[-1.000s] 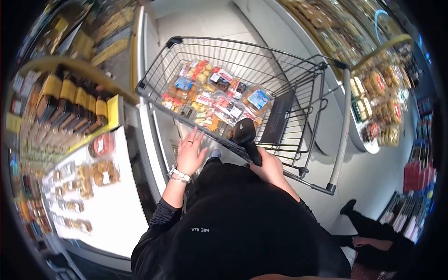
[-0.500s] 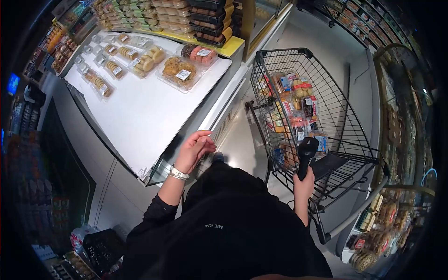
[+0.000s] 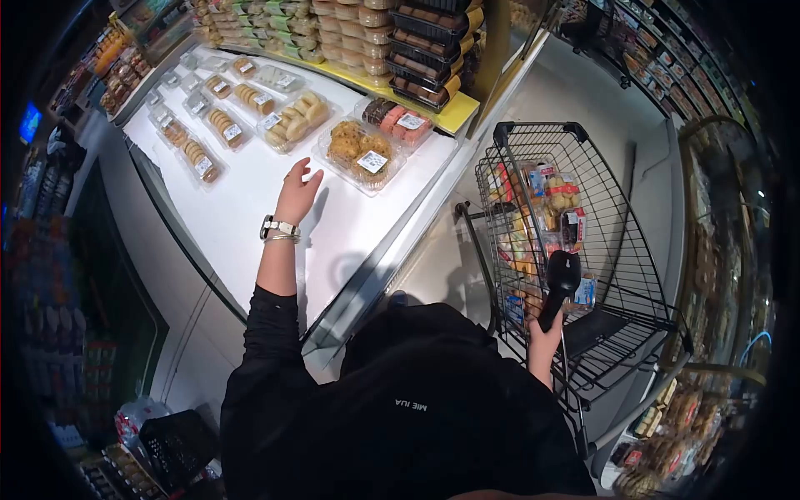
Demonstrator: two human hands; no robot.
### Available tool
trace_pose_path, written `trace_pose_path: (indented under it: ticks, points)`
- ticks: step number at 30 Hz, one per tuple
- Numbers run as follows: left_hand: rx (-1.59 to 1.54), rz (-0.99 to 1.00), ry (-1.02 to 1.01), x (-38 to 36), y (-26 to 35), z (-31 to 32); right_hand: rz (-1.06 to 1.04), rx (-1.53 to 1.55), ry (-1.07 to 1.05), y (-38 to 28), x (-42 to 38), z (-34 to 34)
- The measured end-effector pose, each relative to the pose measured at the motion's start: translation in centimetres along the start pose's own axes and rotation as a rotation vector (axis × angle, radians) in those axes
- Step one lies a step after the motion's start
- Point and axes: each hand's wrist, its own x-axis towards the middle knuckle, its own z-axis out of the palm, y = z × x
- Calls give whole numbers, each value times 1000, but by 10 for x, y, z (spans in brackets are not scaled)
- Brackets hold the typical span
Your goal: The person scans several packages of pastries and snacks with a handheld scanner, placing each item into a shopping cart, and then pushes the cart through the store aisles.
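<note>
My left hand (image 3: 298, 192), with a watch at the wrist, reaches over the white display table (image 3: 258, 250). Its fingers are apart and hold nothing. Just beyond the fingertips lies a clear clamshell pack of round brown cookies (image 3: 360, 154) with a white label. A pack of pale oblong pastries (image 3: 293, 122) is a little farther off, and a pack of dark and pink pastries (image 3: 396, 122) sits behind the cookies. Down on the right, my right hand (image 3: 544, 337) is wrapped round the handle of a black handheld barcode scanner (image 3: 561, 283), beside the cart.
A black wire shopping cart (image 3: 612, 208) holding several packaged foods (image 3: 542, 200) stands to my right. Stacked packs (image 3: 429, 54) line the table's back edge. Smaller labelled packs (image 3: 223, 127) lie at the table's far left. A black basket (image 3: 179, 450) is at lower left.
My left hand has moved from near the table's front edge forward over its surface, towards the cookie pack. My right hand keeps hold of the scanner. The view has shifted slightly.
</note>
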Motion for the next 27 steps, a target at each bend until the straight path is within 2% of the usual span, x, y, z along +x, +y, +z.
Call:
trace_pose_path:
  ticks: [1,2,3,5,6,8,11,13,16,18,19,21,22,25,27]
  points:
    - [61,-3,-2,19,-3,0,-139,8,-38,-12,4,21]
    - [86,6,-2,37,-4,1,-186,73,-114,-15,13,40]
    - [111,15,-3,54,-5,2,-173,220,-247,-29,19,63]
    - [129,62,5,89,-16,11,-114,204,-434,-65,30,105]
    - [150,107,18,104,-20,14,-121,326,-544,-72,39,129]
    - [168,77,-39,124,-20,21,-119,368,-636,-88,53,174]
    - [187,6,-126,146,-33,26,-97,320,-647,-101,74,239]
    - [148,-73,-226,137,-38,27,-57,139,-611,-105,81,271]
    - [81,-88,-226,127,-42,22,-65,132,-543,-106,82,303]
    - [-9,-162,-320,103,-13,2,-96,179,-475,-104,79,311]
    - [-9,-174,-311,97,-16,-2,-93,176,-490,-104,78,312]
    - [-1,-301,-466,83,-23,-9,-130,97,-478,-102,74,311]
    - [-2,-313,-457,71,-25,-12,-125,71,-478,-107,68,307]
    - [-333,-290,-323,30,-23,-17,-98,142,-512,-102,61,301]
    - [-347,-323,-327,7,-18,-21,-98,185,-541,-101,54,293]
